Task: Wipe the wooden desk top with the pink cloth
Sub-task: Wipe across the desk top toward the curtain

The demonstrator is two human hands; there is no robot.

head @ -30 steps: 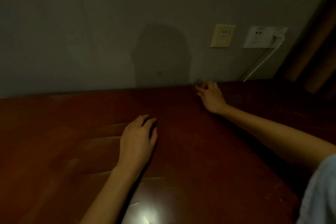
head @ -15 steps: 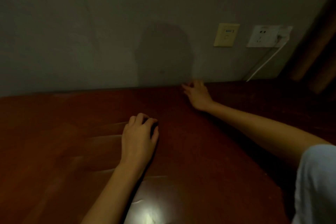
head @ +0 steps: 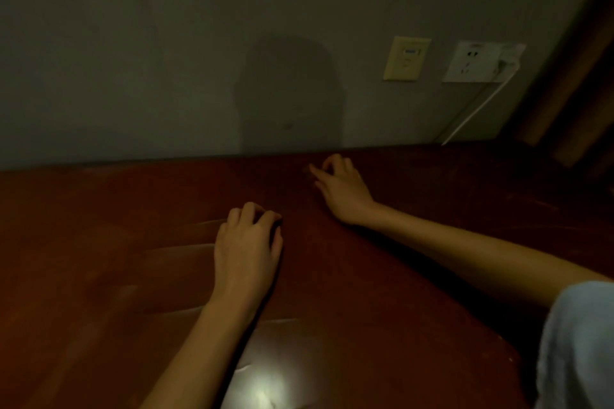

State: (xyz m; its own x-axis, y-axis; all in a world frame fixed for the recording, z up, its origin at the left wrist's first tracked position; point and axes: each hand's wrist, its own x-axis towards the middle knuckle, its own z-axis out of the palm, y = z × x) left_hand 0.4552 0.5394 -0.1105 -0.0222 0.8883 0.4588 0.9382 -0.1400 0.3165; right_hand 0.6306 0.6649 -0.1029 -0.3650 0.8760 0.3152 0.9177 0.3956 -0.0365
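Note:
The reddish-brown wooden desk top (head: 382, 276) fills the lower half of the dim head view. My right hand (head: 342, 189) lies far back near the wall, with its fingers curled over a small dark wad at the fingertips. This wad seems to be the pink cloth (head: 306, 171), though most of it is hidden and its colour is lost in the gloom. My left hand (head: 247, 242) rests on the middle of the desk. Its fingers are bent, the tips touch the wood, and nothing shows in it.
A grey wall (head: 166, 60) rises straight from the desk's back edge. On it are a yellowish wall plate (head: 406, 58) and a white socket (head: 478, 61) whose white cable (head: 475, 111) runs down to the desk. Brown curtain (head: 574, 83) hangs at right. Light glare (head: 262, 388) sits near the front.
My right hand has slid left along the desk's back edge and its fingers have curled more. The left hand stayed in place, its fingers bending a little.

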